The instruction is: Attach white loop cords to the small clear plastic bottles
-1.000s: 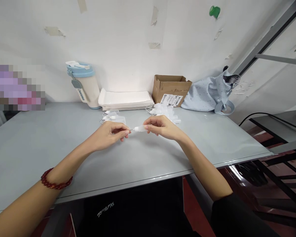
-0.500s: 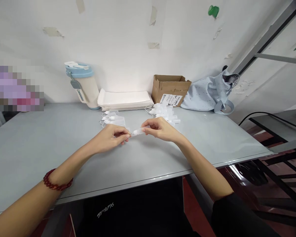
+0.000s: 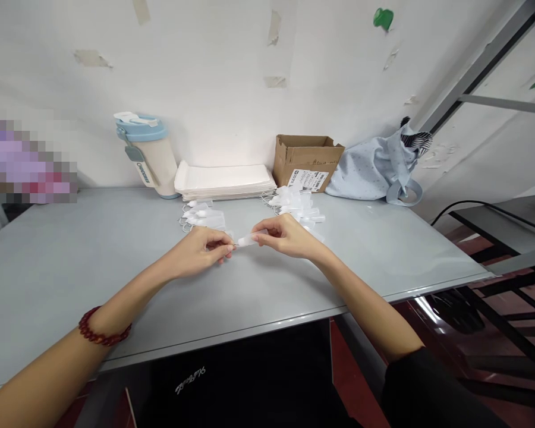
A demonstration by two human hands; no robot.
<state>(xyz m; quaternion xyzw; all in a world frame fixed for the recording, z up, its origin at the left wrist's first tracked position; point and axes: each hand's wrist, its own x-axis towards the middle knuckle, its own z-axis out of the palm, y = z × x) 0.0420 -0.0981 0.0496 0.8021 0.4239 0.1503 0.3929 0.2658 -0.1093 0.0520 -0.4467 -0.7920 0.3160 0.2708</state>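
Above the grey table (image 3: 62, 261), my right hand (image 3: 285, 235) pinches a small clear plastic bottle (image 3: 248, 239), held sideways with its tip pointing left. My left hand (image 3: 203, 249) is closed in a pinch right at that tip, on a tiny part I cannot make out. Both hands meet near the table's middle. A red bead bracelet (image 3: 100, 330) is on my left wrist. Behind the hands lie two small piles of similar clear bottles, one to the left (image 3: 203, 217) and one to the right (image 3: 296, 202).
Along the wall stand a white tumbler with a blue lid (image 3: 147, 154), a stack of flat white trays (image 3: 225, 180), an open cardboard box (image 3: 305, 160) and a pale blue cloth bag (image 3: 374, 169). A black cable (image 3: 472, 208) and metal frame lie to the right.
My right hand has brought the bottle a little lower and to the left, closer to my left hand. The view has shifted slightly.
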